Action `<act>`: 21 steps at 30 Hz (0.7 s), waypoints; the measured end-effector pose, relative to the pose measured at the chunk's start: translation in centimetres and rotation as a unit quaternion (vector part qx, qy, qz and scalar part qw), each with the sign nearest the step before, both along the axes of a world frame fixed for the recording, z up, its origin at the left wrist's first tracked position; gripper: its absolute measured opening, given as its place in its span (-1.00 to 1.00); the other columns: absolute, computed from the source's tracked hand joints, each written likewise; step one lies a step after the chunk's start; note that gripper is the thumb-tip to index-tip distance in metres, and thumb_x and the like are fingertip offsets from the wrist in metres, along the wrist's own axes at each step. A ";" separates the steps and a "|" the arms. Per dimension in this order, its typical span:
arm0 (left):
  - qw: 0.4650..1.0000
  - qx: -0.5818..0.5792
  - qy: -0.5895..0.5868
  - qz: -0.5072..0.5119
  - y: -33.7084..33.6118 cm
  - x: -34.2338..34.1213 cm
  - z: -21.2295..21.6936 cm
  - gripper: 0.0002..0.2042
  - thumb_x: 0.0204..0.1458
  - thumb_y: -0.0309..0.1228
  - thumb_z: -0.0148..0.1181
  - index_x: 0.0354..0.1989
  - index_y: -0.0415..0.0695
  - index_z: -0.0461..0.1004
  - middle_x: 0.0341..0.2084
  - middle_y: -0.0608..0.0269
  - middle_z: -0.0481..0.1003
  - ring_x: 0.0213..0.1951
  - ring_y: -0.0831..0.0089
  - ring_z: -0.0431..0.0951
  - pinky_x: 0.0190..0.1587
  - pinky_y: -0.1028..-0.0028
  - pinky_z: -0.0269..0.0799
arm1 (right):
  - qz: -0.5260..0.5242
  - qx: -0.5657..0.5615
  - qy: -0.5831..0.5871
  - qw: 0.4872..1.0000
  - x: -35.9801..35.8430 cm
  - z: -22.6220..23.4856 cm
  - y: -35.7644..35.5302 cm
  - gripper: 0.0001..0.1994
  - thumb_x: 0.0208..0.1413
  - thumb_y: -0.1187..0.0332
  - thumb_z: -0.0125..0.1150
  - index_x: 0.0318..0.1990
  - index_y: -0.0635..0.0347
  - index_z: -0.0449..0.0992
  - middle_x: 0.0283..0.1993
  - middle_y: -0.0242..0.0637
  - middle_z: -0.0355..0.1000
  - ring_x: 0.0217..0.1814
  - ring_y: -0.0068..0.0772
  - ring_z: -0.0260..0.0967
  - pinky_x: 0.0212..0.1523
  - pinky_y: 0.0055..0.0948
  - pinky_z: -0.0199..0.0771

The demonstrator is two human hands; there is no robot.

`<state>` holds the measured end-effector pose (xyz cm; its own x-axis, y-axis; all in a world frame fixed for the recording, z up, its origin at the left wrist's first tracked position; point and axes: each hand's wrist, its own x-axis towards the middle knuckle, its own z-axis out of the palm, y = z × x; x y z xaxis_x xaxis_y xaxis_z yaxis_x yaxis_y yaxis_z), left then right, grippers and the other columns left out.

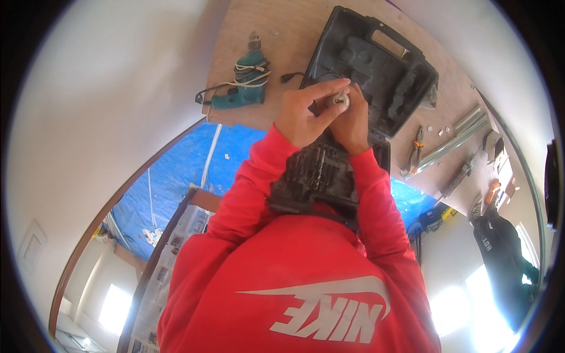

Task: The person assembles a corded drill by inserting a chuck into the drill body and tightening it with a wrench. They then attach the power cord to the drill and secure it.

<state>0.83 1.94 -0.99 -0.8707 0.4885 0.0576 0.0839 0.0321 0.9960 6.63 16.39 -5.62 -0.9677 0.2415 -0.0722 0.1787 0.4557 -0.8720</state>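
My left hand (pixel 299 115) and my right hand (pixel 355 126) meet over an open black plastic tool case (pixel 382 70). Between the fingertips of both hands sits a small round silvery metal part (pixel 338 101); what kind of part it is I cannot tell. The case's lid lies open on a plywood board (pixel 282 35), its moulded hollows bare. The nearer half of the case (pixel 318 173), with rows of dark bits, is close against my red sweatshirt. My red sleeves cover both forearms.
A teal corded drill (pixel 246 82) lies on the plywood to the left, its cable wrapped round it. Pliers (pixel 417 147), long metal channels (pixel 459 132) and small tools lie to the right. A blue tarp (pixel 176 170) covers the floor below. Another person in dark clothes (pixel 500 253) is at far right.
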 end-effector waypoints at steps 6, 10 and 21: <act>0.999 -0.025 -0.023 0.003 -0.4 0.5 0.1 -0.64 0.20 -0.53 0.35 0.19 -0.24 0.59 -0.07 0.12 0.72 -0.05 0.46 0.71 0.03 0.47 0.59 | 0.003 0.028 0.002 1.000 -0.2 0.2 -0.5 -0.74 0.02 0.30 0.49 -0.17 0.15 0.61 -0.20 -0.21 0.60 -0.08 -0.04 0.55 0.50 0.13 0.12; 1.000 -0.006 -0.015 0.009 -0.3 0.4 0.1 -0.52 0.14 -0.53 0.42 0.27 -0.22 0.52 -0.07 0.12 0.72 -0.01 0.44 0.71 0.05 0.46 0.59 | -0.101 0.012 0.037 0.994 0.1 0.9 -2.0 -0.70 -0.03 0.37 0.52 -0.13 0.19 0.59 -0.16 -0.19 0.60 -0.10 0.03 0.54 0.43 0.09 0.25; 0.999 0.027 -0.022 -0.005 -0.6 0.8 -1.0 -0.47 0.07 -0.58 0.46 0.27 -0.25 0.51 -0.01 0.10 0.70 0.05 0.38 0.69 0.12 0.42 0.58 | -0.115 0.022 0.042 0.992 1.2 1.7 -2.6 -0.55 -0.05 0.40 0.55 0.05 0.20 0.62 -0.05 -0.15 0.68 0.03 0.03 0.65 0.53 0.13 0.15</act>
<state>1.60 1.35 -1.97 -0.8681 0.4943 0.0455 0.0394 -0.0227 0.9990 7.86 13.74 -3.95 -0.8885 0.4583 0.0220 0.2103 0.4494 -0.8683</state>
